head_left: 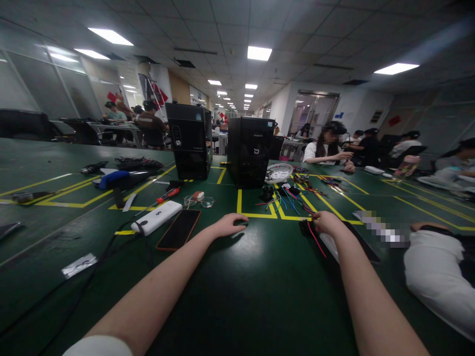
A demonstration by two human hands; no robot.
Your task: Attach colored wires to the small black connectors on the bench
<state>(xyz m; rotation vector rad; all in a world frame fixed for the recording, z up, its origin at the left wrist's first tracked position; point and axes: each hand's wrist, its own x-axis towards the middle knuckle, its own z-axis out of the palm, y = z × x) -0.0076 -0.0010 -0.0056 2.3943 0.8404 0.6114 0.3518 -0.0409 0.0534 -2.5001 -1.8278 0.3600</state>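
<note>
My left hand rests low over the green table, fingers stretched out with nothing between them. Its nearest neighbour is a dark phone with an orange-brown edge. My right hand is closed, its fingertips pinched together; what they hold is too small to make out. Just below those fingertips lies a red wire beside a black piece. A white item and a dark flat thing lie partly hidden under the right forearm. Beyond my hands is a pile of loose coloured wires with black connectors.
Two black computer towers stand at the back, with a white basket beside the right one. On the left are a white power strip, red screwdriver, and glasses. A co-worker's white sleeve is close on the right.
</note>
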